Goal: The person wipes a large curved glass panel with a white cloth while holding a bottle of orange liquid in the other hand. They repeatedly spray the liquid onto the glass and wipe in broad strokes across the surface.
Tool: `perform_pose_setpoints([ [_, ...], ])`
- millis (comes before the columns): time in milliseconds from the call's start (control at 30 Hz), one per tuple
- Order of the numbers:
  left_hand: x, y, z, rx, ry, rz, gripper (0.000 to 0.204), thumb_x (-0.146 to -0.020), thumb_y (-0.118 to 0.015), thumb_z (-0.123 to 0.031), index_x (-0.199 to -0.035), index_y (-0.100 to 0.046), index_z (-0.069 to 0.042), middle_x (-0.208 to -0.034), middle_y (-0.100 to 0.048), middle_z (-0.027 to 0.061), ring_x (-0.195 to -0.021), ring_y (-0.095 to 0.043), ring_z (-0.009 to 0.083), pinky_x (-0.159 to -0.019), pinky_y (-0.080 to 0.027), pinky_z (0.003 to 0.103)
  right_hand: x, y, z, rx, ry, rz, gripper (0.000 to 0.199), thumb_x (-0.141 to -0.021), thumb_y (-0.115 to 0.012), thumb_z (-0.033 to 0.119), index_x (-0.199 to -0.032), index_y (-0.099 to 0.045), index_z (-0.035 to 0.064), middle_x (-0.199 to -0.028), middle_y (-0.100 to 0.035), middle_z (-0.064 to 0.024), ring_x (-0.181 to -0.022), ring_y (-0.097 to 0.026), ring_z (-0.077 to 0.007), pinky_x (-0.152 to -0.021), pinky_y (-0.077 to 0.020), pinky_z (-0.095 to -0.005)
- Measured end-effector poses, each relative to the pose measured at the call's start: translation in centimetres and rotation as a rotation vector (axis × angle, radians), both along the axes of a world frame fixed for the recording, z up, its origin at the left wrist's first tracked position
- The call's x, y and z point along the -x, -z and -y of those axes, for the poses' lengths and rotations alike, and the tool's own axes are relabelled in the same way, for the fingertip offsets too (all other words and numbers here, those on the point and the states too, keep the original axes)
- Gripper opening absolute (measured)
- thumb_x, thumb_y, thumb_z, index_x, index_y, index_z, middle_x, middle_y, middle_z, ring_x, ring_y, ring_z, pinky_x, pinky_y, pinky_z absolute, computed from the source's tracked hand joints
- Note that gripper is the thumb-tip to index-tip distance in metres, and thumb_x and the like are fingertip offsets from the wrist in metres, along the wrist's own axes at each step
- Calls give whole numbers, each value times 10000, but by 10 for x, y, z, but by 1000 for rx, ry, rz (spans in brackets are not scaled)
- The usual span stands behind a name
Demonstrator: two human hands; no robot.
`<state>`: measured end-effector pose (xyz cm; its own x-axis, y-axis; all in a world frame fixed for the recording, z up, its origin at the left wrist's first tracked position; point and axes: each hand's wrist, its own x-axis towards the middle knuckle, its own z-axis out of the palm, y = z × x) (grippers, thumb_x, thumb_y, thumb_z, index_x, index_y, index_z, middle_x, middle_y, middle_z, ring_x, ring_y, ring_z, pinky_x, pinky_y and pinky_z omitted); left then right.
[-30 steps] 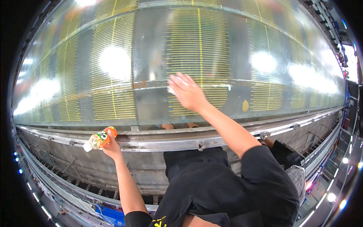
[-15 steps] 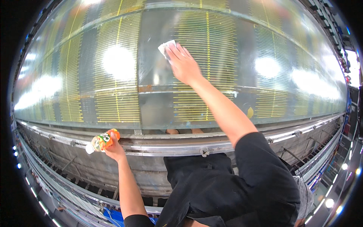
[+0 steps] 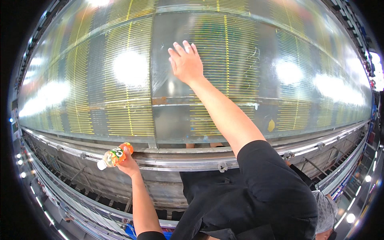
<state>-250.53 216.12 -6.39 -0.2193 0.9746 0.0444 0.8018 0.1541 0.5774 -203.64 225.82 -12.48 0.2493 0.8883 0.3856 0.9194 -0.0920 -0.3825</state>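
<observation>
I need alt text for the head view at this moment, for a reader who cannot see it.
A right hand with spread fingers is at a large glossy panel with yellow lines. The left hand grips a tilted orange-labelled bottle, its white cap pointing left, near a metal rail.

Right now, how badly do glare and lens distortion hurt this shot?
Head view: strong white glare washes out patches of the striped panel; head view: the metal rail bows toward the rim, and the corners go black; head view: the right hand and the bottle lie clear of the brightest glare.
</observation>
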Motion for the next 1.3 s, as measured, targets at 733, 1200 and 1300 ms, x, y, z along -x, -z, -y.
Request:
perform_pose_setpoints([
  [733,18,10,17,-1,-80,46,486,-973,-848,-373,-1260,-727,0,-1227,-783,137,-1108,-748,297,-963,-581,421,5,-4,79,167,-287,-90,481,-1085,-565,282,-1493,-599,30,-1523,-618,-197,-1478,-528,-389,-1256,-398,-492],
  [1200,17,7,12,-25,-42,148,418,-998,-826,-322,-1261,-725,-13,-1218,-784,111,-1103,-750,247,-976,-578,394,-116,33,89,0,241,64,412,-1115,-496,231,-1394,-624,-43,-1453,-624,-287,-1388,-565,-439,-1195,-432,-536],
  [1300,-8,11,-3,-31,30,325,393,-1007,-821,-302,-1247,-722,-7,-1212,-779,102,-1081,-744,232,-964,-573,377,-244,55,153,-29,751,521,405,-1122,-483,228,-1342,-618,-84,-1317,-658,-286,-1212,-618,-443,-1081,-460,-569],
])
